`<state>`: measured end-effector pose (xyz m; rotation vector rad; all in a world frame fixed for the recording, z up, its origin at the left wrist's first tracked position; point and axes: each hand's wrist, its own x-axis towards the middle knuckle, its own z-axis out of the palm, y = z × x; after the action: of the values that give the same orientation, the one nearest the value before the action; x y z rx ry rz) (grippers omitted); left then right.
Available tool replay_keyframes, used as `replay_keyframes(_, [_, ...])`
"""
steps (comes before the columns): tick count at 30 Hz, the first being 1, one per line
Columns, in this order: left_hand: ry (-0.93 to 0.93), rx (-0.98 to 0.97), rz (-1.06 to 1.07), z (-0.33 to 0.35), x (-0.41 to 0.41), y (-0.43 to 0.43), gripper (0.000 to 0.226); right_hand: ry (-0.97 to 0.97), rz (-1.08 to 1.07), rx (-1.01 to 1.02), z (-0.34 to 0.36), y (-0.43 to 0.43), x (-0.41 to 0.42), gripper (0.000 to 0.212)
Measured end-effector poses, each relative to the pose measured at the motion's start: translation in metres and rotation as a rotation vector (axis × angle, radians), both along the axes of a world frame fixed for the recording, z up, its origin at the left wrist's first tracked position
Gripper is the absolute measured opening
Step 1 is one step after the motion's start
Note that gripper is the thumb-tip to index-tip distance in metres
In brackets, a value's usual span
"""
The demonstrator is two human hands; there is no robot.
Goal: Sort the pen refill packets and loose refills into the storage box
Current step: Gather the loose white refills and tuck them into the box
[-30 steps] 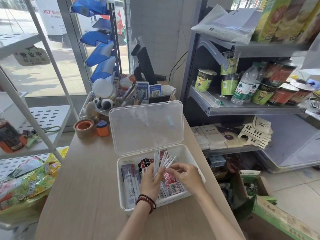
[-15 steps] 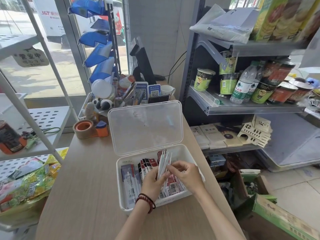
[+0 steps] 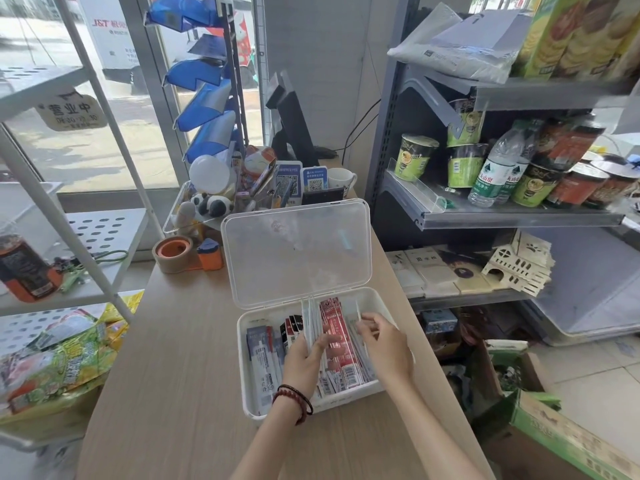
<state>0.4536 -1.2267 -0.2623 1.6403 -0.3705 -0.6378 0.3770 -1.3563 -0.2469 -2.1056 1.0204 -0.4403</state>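
Fanned earlier, white packets [image 3: 311, 322] bunch in box [image 3: 241, 344] (left fingers [image 3: 323, 342] gripping, right fingers [image 3: 373, 323] unclear).

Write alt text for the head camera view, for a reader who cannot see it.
Two hands work inside an open, translucent storage box of pen refill packets on a wooden counter: the left hand grips a bundle of pale packets upright, and the right hand reaches in beside red packets. The lid stands open behind.

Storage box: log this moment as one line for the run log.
lid open | left hand grips white packets upright in storage box | right hand at box's right side beside red packets, grip unclear
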Motion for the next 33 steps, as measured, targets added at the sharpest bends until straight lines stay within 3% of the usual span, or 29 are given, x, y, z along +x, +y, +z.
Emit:
replay_keyframes(8, [0.041, -0.075, 0.009, -0.001, 0.0, 0.0, 0.02, 0.112, -0.047, -0.033, -0.007, -0.002, 0.006, 0.003])
replay_keyframes(17, [-0.017, 0.005, 0.016, 0.0, 0.001, -0.001, 0.022, 0.31, 0.027, -0.075, -0.016, -0.009, 0.008, 0.017])
replay_keyframes(24, [0.092, -0.083, 0.053, 0.001, 0.001, -0.001, 0.018, 0.292, 0.058, -0.112, -0.015, -0.007, 0.004, 0.02])
replay_keyframes(33, [-0.028, -0.059, 0.049, 0.002, 0.0, 0.001, 0.006, -0.015, 0.143, 0.0, -0.006, 0.0, -0.002, 0.019])
